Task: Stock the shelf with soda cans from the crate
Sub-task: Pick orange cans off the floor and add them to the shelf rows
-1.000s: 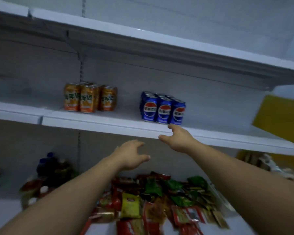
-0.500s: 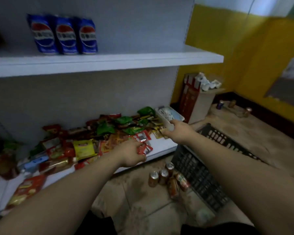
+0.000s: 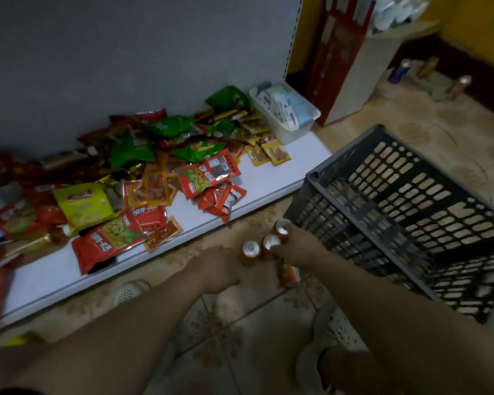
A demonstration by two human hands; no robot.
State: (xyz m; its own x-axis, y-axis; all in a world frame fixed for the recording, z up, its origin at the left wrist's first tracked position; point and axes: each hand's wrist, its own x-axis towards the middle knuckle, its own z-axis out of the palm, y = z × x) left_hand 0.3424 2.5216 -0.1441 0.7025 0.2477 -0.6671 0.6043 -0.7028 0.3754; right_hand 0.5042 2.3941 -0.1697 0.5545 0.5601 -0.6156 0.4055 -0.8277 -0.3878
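Note:
Three upright orange soda cans with silver tops stand on the tiled floor: a left can (image 3: 250, 250), a middle can (image 3: 270, 242) and a far can (image 3: 281, 225). A fourth orange can (image 3: 288, 274) lies on its side just below them. The dark grey plastic crate (image 3: 397, 195) sits right of them and looks empty inside. My right hand (image 3: 298, 246) reaches in from the right, its fingers against the middle and far cans; the grip is blurred. My left hand (image 3: 218, 266) hovers loosely curled just left of the left can, holding nothing.
The white bottom shelf (image 3: 257, 181) carries a heap of snack packets (image 3: 154, 172) and a clear plastic bin (image 3: 285, 112). A red and white carton (image 3: 342, 52) stands at the shelf's right end. More cans (image 3: 399, 71) stand by the far wall. My shoe (image 3: 334, 332) is below the crate.
The view has swung down from the upper shelf with blue and orange cans to the floor. Both hands have dropped to the cans beside the crate.

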